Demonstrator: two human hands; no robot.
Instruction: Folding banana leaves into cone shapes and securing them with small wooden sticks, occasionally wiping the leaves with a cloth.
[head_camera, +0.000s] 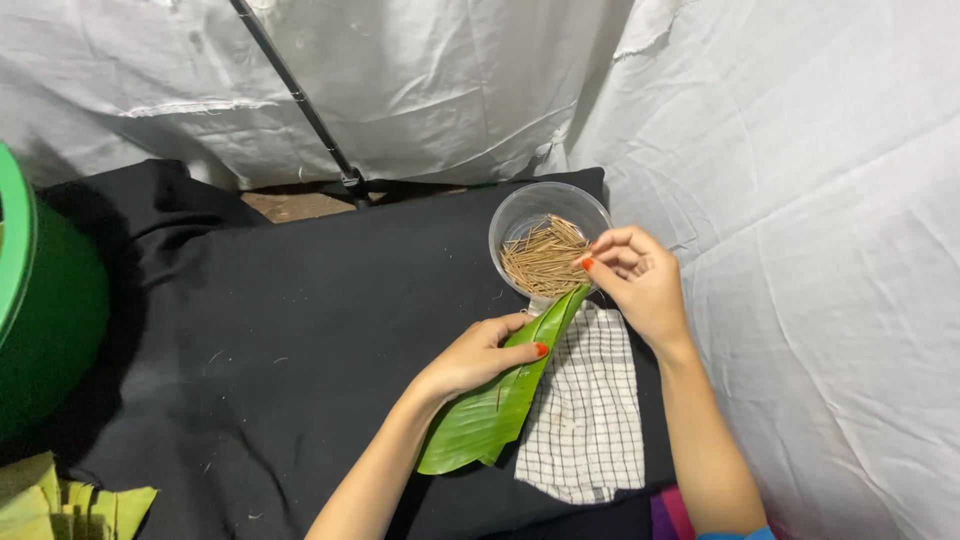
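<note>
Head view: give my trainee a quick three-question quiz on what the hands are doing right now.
1. True or false: the left hand presses a folded green leaf.
2. Where do the right hand's fingertips reach? A) the green bucket B) the clear bowl of thin sticks C) the checked cloth
3. What lies under the leaf's right edge?

Key:
1. True.
2. B: they pinch at the sticks in the clear bowl.
3. The checked cloth, on the black cloth.
</note>
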